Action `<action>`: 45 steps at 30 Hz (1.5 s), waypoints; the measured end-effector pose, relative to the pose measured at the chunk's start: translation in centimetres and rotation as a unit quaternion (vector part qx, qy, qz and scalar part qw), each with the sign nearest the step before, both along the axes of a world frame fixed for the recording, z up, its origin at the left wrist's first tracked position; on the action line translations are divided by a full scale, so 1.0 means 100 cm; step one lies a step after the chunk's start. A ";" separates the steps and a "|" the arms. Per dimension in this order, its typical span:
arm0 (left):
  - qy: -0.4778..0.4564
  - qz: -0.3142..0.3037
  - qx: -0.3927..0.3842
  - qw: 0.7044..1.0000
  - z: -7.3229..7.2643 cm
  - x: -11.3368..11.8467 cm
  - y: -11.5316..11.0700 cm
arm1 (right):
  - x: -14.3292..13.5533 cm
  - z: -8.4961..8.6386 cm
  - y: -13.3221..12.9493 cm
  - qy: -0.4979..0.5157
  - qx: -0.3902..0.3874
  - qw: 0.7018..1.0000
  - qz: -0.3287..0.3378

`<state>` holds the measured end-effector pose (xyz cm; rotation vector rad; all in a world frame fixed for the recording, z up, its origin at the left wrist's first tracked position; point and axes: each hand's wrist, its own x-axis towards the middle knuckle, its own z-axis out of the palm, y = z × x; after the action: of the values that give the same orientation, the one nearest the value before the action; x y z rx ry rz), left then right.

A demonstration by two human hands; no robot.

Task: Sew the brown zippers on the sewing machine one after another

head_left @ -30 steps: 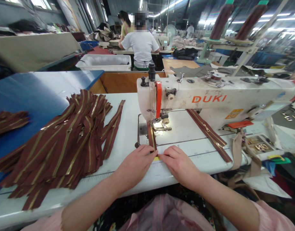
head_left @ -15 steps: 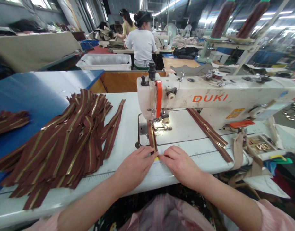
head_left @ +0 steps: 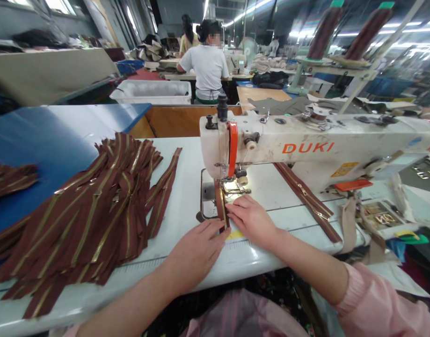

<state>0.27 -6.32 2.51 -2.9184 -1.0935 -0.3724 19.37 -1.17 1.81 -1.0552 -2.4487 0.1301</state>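
Observation:
A brown zipper (head_left: 221,203) with gold teeth runs lengthwise under the presser foot of a white sewing machine (head_left: 267,140). My left hand (head_left: 199,252) has its fingers closed on the zipper's near end, close to the table's front edge. Farther up the strip, just in front of the presser foot, my right hand (head_left: 251,220) pinches its right edge. My fingers hide part of the near end. To the left lies a big heap of brown zippers (head_left: 95,210), and one more zipper (head_left: 308,199) slants across the table beneath the machine arm.
A blue table (head_left: 60,126) adjoins on the left with more zippers. Small metal parts fill a tray (head_left: 385,213) at right. Two thread cones (head_left: 325,32) stand behind the machine. A co-worker in white (head_left: 207,68) sits beyond a white bin (head_left: 153,91).
My right hand has moved forward and slightly left along the zipper, toward the presser foot. My left hand stays by the near end, slightly lower.

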 end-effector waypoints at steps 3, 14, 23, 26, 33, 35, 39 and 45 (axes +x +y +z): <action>-0.008 0.004 -0.005 1.000 -0.002 -0.001 0.000 | -0.001 0.001 -0.002 -0.029 0.017 0.999 0.000; 0.001 -0.006 0.015 1.000 0.001 0.001 0.001 | -0.001 -0.006 -0.003 -0.082 0.039 0.996 -0.007; 0.000 0.000 0.013 1.000 -0.001 0.001 0.002 | -0.002 0.000 -0.004 -0.048 0.005 0.999 -0.013; 0.005 0.000 -0.001 1.000 0.000 0.002 0.001 | -0.002 0.000 -0.004 -0.042 -0.004 0.999 -0.012; 0.009 0.005 -0.007 1.000 0.003 0.002 0.002 | -0.001 0.000 -0.004 -0.041 -0.005 0.999 -0.012; 0.006 0.009 -0.004 1.000 0.002 0.002 0.002 | -0.002 0.000 -0.004 -0.043 -0.001 0.999 -0.010; -0.003 0.007 0.004 1.000 -0.001 0.000 0.005 | -0.002 -0.001 -0.001 -0.045 0.011 0.999 -0.010; -0.009 0.022 0.010 1.000 -0.006 -0.001 0.018 | -0.005 -0.002 0.014 -0.064 0.031 0.997 -0.012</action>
<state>0.22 -4.56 1.93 -2.8739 -1.1462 -0.4068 18.90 0.20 1.65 -1.0956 -2.5358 -0.0207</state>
